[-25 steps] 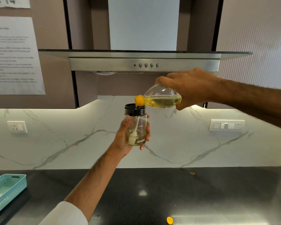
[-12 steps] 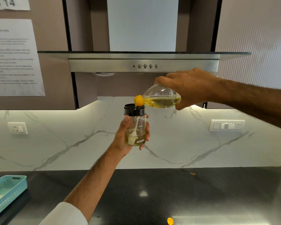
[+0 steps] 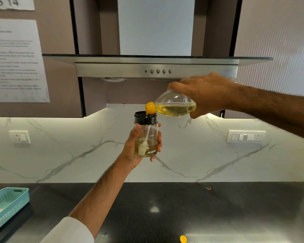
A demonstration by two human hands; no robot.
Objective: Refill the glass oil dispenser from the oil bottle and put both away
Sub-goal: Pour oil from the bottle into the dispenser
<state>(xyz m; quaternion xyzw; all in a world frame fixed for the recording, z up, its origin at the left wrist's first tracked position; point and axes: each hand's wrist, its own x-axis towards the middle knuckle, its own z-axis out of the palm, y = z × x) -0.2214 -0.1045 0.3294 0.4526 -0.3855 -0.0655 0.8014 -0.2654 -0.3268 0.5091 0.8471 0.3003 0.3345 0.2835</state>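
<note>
Both hands up over the counter (image 3: 218,204), mid-air. Left hand (image 3: 139,148) wrapped round the glass oil dispenser (image 3: 146,137), thumb on the near-left side, fingertips curling round the right, by the "AGARO" lettering. Dispenser's upright, black collar on top, a pale tube w/ a white bulb inside, and a shallow pool of yellowish oil at the bottom, maybe a quarter full.

Right hand (image 3: 205,93) clamped over the oil bottle (image 3: 174,106), fingers across the top, thumb underneath. Bottle's tipped nearly flat, neck pointing left, oil lying along its lower side. Its yellow spout (image 3: 150,108) sits right at the dispenser's black rim, touching or just above it, can't tell which. Can't make out an actual stream of oil at the spout either.

Down on the dark counter, near the front edge, a small yellow cap (image 3: 183,239) lies by itself, well apart from both hands. Far left, a teal slotted basket (image 3: 16,200) w/ something white in it. Tiny orange-ish speck near the back of the counter on the right, too small to name.

Behind: white marble-look backsplash (image 3: 77,146), a socket left, a switch plate right. Steel range hood (image 3: 156,71) above w/ a row of buttons. Printed sheet (image 3: 18,60) taped to the cabinet upper left, text too blurred to read.
</note>
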